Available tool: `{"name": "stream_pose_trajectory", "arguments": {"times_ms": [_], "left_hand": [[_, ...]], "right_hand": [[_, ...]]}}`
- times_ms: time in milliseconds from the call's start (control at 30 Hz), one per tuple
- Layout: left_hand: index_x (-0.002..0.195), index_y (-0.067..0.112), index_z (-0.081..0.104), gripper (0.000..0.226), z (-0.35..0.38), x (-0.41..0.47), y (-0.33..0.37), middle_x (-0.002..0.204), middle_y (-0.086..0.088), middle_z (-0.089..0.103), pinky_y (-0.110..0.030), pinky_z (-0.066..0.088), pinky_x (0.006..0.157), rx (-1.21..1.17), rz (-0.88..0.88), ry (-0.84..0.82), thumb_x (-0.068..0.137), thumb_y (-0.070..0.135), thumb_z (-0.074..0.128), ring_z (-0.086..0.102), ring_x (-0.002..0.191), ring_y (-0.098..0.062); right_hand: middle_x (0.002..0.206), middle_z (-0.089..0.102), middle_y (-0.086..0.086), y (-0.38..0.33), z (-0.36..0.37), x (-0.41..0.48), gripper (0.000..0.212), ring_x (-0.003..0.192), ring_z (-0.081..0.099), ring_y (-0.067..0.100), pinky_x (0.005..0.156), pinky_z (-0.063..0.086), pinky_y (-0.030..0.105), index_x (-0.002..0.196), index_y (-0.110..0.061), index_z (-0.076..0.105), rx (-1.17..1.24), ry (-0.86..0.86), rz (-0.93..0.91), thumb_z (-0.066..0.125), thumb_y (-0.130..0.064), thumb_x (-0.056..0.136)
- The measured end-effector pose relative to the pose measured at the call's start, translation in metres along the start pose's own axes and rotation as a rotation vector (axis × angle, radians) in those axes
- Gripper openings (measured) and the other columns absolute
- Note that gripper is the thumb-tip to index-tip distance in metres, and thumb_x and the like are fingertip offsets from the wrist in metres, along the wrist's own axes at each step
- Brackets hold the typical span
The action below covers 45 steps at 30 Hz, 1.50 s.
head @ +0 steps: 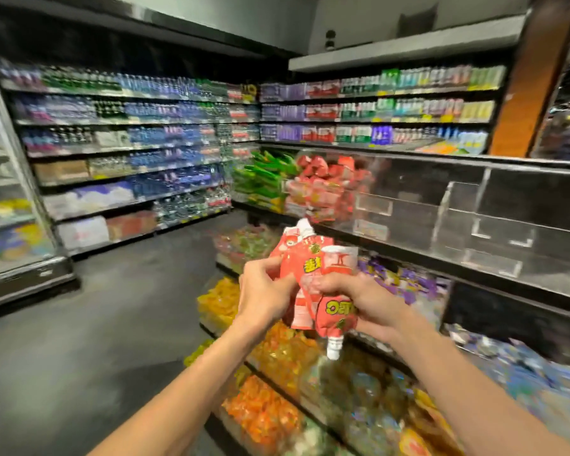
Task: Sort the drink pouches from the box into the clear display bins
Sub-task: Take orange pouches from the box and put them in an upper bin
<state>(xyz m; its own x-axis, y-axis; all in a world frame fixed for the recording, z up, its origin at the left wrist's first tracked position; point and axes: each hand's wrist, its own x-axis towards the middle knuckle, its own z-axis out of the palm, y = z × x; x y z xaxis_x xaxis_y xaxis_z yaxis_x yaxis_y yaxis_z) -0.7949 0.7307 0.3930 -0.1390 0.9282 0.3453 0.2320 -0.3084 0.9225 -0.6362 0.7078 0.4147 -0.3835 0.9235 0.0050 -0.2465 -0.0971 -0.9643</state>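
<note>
Holds a small bunch of red drink pouches [301,258] up in mid-air, in front of a tiered shop display [474,278]. Clamps the left grip [267,291] on the bunch from the left, thumb and fingers curled onto the red foil of a pouch standing upright, white cap [305,229] uppermost. Closes the right grip [364,296] round the bunch from the right, fingers wrapped over an upside-down pouch [338,312] with green lettering and its white spout [333,348] pointing down. Presses both grips close together at the middle of the bunch; cannot tell the exact count of pouches between them.

Faces, behind the bunch, a row of clear display bins [458,209] on the upper tier: more red pouches [326,189] heaped in one, green pouches [264,179] in the one just to its left, clear dividers and front lips further right. Looks down on lower tiers stacked with purple packs [405,281] and orange and yellow packs [277,353]. Takes in long shelves of bottled drinks [129,143] along the back walls, a glass-fronted chiller [10,192] at the far left and a dark floor [112,324] between. Blurs towards the edges, so leaves labels there unreadable.
</note>
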Motion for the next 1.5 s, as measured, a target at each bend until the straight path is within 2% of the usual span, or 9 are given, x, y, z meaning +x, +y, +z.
{"name": "stream_pose_trajectory", "arguments": {"times_ms": [433,633,767,867,1067,1200,1300,1400,1500], "left_hand": [[0.096,0.024,0.076,0.027,-0.034,0.153,-0.060,0.086,0.018,0.072,-0.010,0.050,0.065,-0.145,-0.052,-0.028,0.073,0.015,0.084,0.066,0.077,0.010],[0.100,0.021,0.075,0.011,-0.015,0.245,-0.083,0.097,0.009,0.074,-0.020,0.051,0.079,-0.137,0.029,0.031,0.090,0.024,0.071,0.068,0.095,-0.008],[0.124,0.028,0.044,0.059,-0.001,0.297,-0.083,0.089,-0.005,0.075,-0.026,0.056,0.070,-0.211,-0.042,-0.226,0.082,-0.001,0.074,0.071,0.073,-0.012],[0.137,0.033,0.034,0.085,0.012,0.335,-0.090,0.094,-0.010,0.077,-0.035,0.058,0.078,-0.213,-0.070,-0.444,0.075,-0.011,0.073,0.072,0.081,-0.021],[0.123,0.022,0.056,0.064,0.050,0.377,-0.095,0.111,0.014,0.072,-0.017,0.049,0.085,-0.147,0.138,-0.681,0.061,0.020,0.073,0.065,0.103,-0.001],[0.121,0.019,0.068,0.034,0.074,0.400,-0.096,0.120,-0.006,0.068,-0.041,0.048,0.099,-0.436,-0.073,-0.838,0.096,0.031,0.049,0.062,0.117,-0.026],[0.127,0.025,0.065,0.066,0.093,0.424,-0.090,0.127,-0.003,0.068,-0.045,0.044,0.106,-0.352,-0.061,-0.832,0.096,0.069,0.028,0.062,0.121,-0.021],[0.118,0.015,0.067,0.066,0.107,0.446,-0.080,0.114,-0.006,0.073,-0.043,0.050,0.100,-0.286,0.103,-0.800,0.090,0.070,0.043,0.068,0.109,-0.019],[0.095,0.008,0.067,0.043,0.111,0.481,-0.066,0.086,0.002,0.074,-0.025,0.051,0.078,-0.219,0.343,-0.741,0.094,0.050,0.058,0.066,0.079,-0.005]], "right_hand": [[0.065,0.070,0.012,0.011,0.019,0.162,0.014,0.050,0.067,0.019,0.046,0.054,0.025,0.077,-0.002,0.070,0.216,0.128,0.057,0.066,-0.007,0.064],[0.068,0.061,0.005,0.003,-0.045,0.233,0.055,0.055,0.062,0.014,0.060,0.052,0.024,0.076,-0.002,0.068,0.557,0.088,0.030,0.098,-0.003,0.030],[0.069,0.063,0.005,-0.019,-0.085,0.273,0.060,0.058,0.062,0.018,0.066,0.051,0.031,0.079,-0.005,0.070,0.630,0.115,-0.089,0.098,-0.008,0.027],[0.081,0.069,0.010,-0.031,-0.107,0.296,0.068,0.068,0.067,0.024,0.077,0.052,0.039,0.088,-0.004,0.073,0.558,0.148,-0.111,0.099,-0.014,0.026],[0.104,0.069,0.019,-0.035,-0.129,0.319,0.072,0.088,0.068,0.032,0.080,0.056,0.039,0.101,0.001,0.073,0.438,0.123,-0.087,0.098,-0.016,0.036],[0.117,0.061,0.024,-0.043,-0.147,0.332,0.088,0.099,0.060,0.034,0.108,0.040,0.048,0.109,0.003,0.069,0.479,0.229,-0.113,0.099,-0.014,0.027],[0.108,0.067,0.021,-0.052,-0.156,0.336,0.082,0.094,0.065,0.033,0.107,0.037,0.049,0.103,0.002,0.074,0.471,0.268,-0.161,0.099,-0.012,0.027],[0.111,0.069,0.022,-0.066,-0.168,0.341,0.083,0.097,0.068,0.035,0.104,0.044,0.054,0.107,0.000,0.072,0.427,0.361,-0.211,0.098,-0.017,0.030],[0.096,0.055,0.014,-0.089,-0.181,0.338,0.065,0.087,0.054,0.023,0.097,0.041,0.040,0.092,-0.007,0.071,0.498,0.412,-0.331,0.098,-0.016,0.033]]}}
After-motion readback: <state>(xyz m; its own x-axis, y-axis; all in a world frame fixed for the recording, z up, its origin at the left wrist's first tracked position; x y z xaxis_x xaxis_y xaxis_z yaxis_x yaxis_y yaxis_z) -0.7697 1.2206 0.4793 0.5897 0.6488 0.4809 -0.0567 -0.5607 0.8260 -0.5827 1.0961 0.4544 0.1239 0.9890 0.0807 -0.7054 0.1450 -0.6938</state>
